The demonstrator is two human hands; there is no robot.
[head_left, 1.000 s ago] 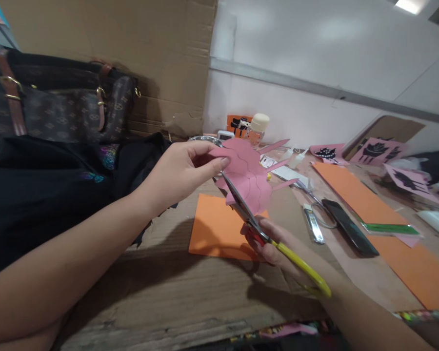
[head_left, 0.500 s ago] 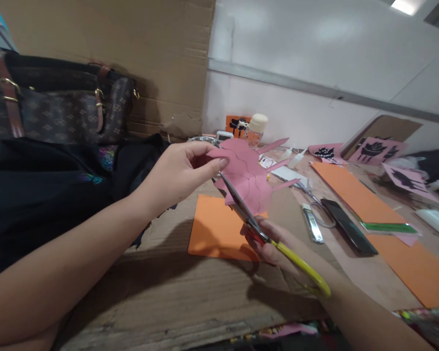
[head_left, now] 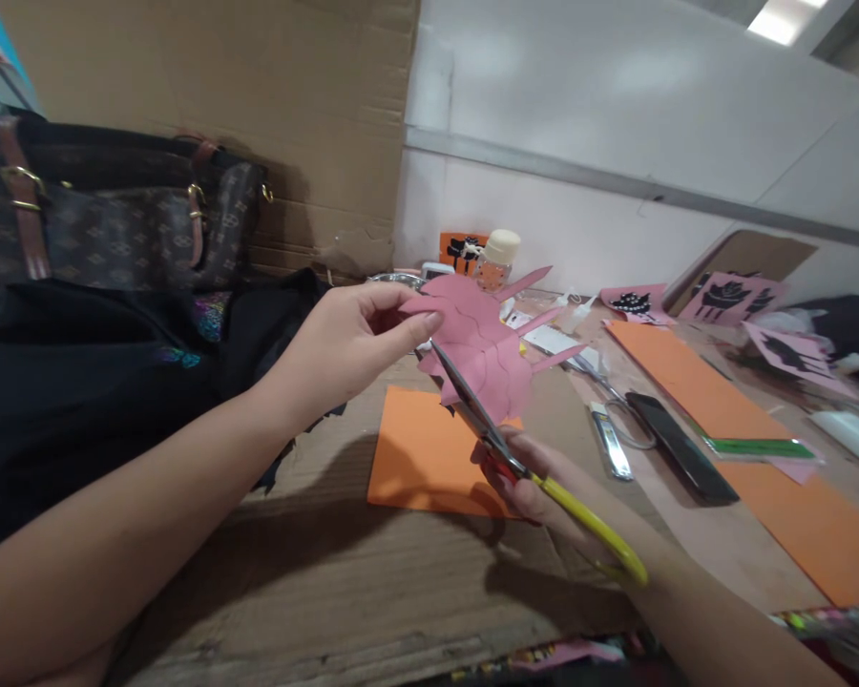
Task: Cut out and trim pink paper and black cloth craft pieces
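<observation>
Between thumb and fingers, my left hand (head_left: 372, 334) pinches a pink paper cutout (head_left: 483, 339) by its left edge. The cutout has a scalloped outline, wavy drawn lines and three narrow strips pointing right. My right hand (head_left: 526, 477) grips yellow-handled scissors (head_left: 487, 429), whose blades lie along the cutout's lower left edge, tips near my left thumb. Whether the blades have paper between them I cannot tell. Beneath both hands, an orange paper square (head_left: 429, 453) lies on the cardboard, partly in shadow.
To the right are a black phone-like object (head_left: 680, 448), a small white-labelled case (head_left: 611, 441), another pair of scissors (head_left: 626, 415) and orange sheets (head_left: 687, 377). A cream-capped bottle (head_left: 501, 253) stands behind. On the left are dark cloth (head_left: 100, 372) and a patterned handbag (head_left: 136, 215).
The view has shifted slightly, so the background sits a little lower. Both hands, the cutout and the scissors stay almost where they were.
</observation>
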